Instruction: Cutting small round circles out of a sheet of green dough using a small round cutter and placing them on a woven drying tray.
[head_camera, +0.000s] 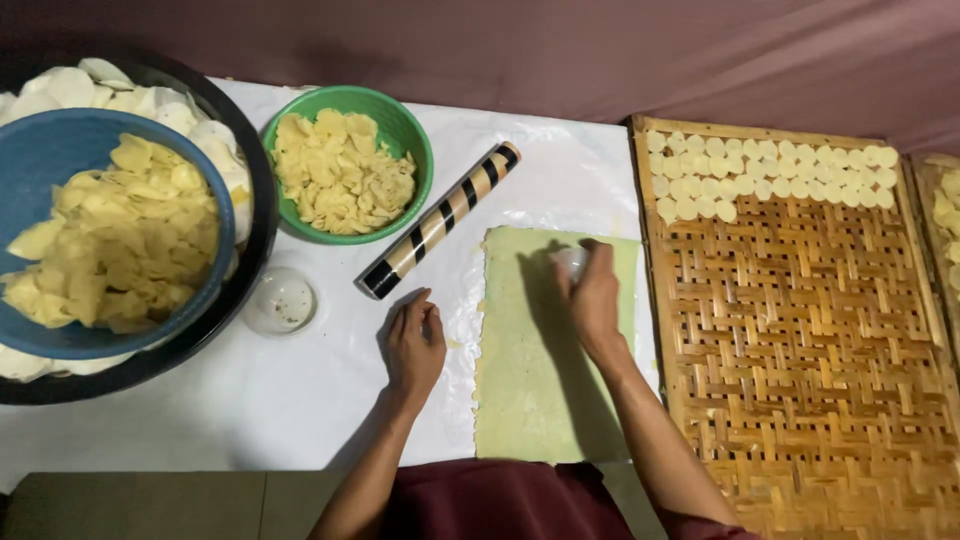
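A pale green rolled-out dough sheet (535, 390) lies on white plastic in front of me. My right hand (592, 300) grips a small clear round cutter (571, 262) and presses it down near the sheet's far end. My left hand (414, 345) rests flat on the plastic just left of the sheet, fingers together, holding nothing. A black-and-gold striped rolling pin (440, 220) lies diagonally beyond my left hand.
A woven bamboo tray (800, 340) at the right carries rows of small round dough discs (770, 170) along its far edge. A green bowl (405, 125) and a blue bowl (40, 160) hold yellow scraps. A black basin (255, 190) holds white slices. A small clear lid (281, 301) sits nearby.
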